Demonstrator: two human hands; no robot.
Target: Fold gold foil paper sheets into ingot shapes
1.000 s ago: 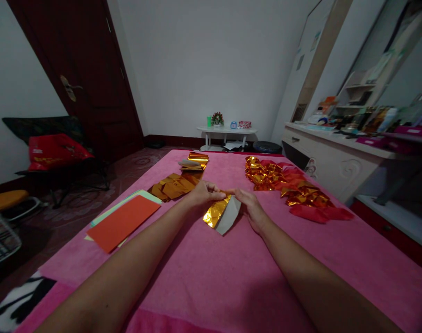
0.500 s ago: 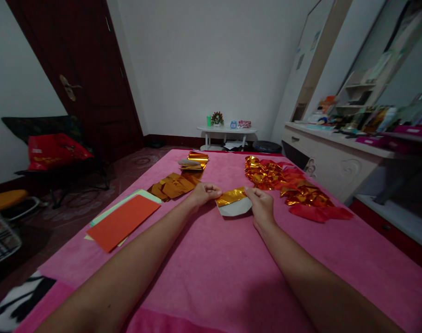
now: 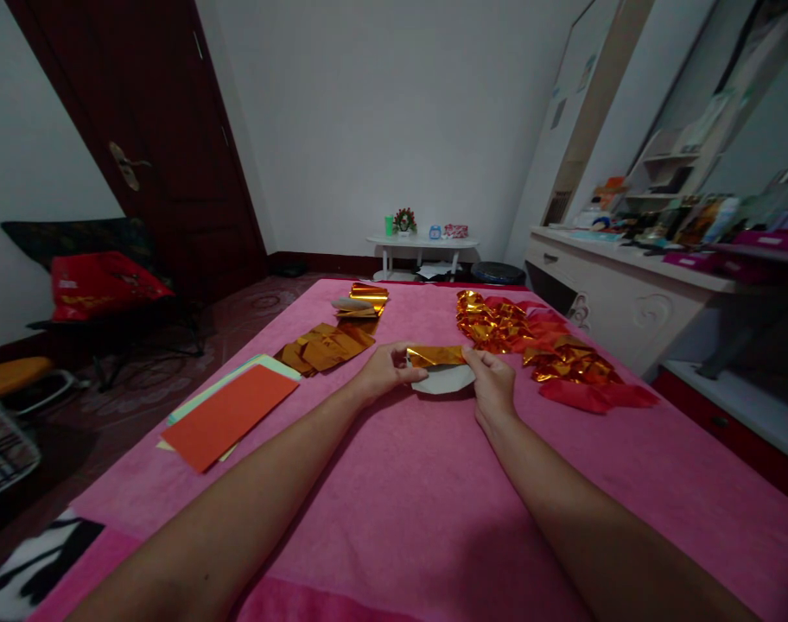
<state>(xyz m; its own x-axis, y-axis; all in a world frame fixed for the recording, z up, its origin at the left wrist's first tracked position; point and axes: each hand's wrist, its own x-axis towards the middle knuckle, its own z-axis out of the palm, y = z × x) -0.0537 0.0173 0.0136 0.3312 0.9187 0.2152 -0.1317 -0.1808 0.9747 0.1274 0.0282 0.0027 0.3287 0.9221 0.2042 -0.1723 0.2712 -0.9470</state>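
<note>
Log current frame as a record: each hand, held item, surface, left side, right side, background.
left hand: holds the left end of the sheet
right hand: pinches its right end
sheet: gold with a pale section
surface: pink cloth
left side: orange card on paler sheets
right side: crumpled gold foil
background: white table

Item: one gold foil sheet (image 3: pixel 436 356), pale grey on its other face. Glossy gold strip along the far edge; grey flap nearer, curved in outline. Stretched crosswise, ends pinched by left hand (image 3: pixel 389 368) and right hand (image 3: pixel 494 378), over pink cloth (image 3: pixel 394 484).
</note>
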